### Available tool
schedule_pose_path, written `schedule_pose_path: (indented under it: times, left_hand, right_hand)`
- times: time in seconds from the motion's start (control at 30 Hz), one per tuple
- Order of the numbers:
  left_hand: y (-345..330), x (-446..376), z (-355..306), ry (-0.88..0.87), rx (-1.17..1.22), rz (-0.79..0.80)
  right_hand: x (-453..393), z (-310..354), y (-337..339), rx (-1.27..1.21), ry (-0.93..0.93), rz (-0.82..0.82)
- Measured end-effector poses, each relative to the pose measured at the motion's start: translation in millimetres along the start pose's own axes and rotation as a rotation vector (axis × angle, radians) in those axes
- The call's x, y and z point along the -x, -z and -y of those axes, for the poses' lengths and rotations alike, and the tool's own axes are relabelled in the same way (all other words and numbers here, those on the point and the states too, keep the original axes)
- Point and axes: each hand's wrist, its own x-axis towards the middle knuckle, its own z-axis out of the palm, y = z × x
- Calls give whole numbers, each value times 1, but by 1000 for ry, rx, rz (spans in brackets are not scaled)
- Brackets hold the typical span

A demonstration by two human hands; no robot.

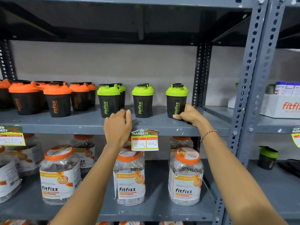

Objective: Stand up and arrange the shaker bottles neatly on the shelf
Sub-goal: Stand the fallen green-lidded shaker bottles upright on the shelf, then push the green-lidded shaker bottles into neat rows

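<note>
Black shaker bottles stand upright on the grey metal shelf [90, 125]. Several orange-lidded shakers [57, 99] crowd the left side. Green-lidded shakers stand to their right in three spaced front positions: the left one [109, 100], the middle one [142, 101] and the rightmost one [176, 100], each with another bottle behind it. My right hand [189, 115] is wrapped around the base of the rightmost green-lidded shaker. My left hand [118, 125] hovers at the shelf's front edge, between the left and middle green shakers, fingers loosely curled and holding nothing.
A price tag [144, 140] hangs from the shelf edge beside my left wrist. Clear orange-lidded jars [129, 177] fill the shelf below. A perforated upright post [253, 88] bounds the right side; beyond it sit a white carton [282, 105] and a lone green-lidded shaker [267, 157].
</note>
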Motion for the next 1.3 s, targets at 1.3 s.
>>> schedule_pose_path:
  times: [1.3]
  left_hand:
    - [-50,-51,-51,406,-8,475]
  right_hand:
    - [9,2,-7,269,-32,-306]
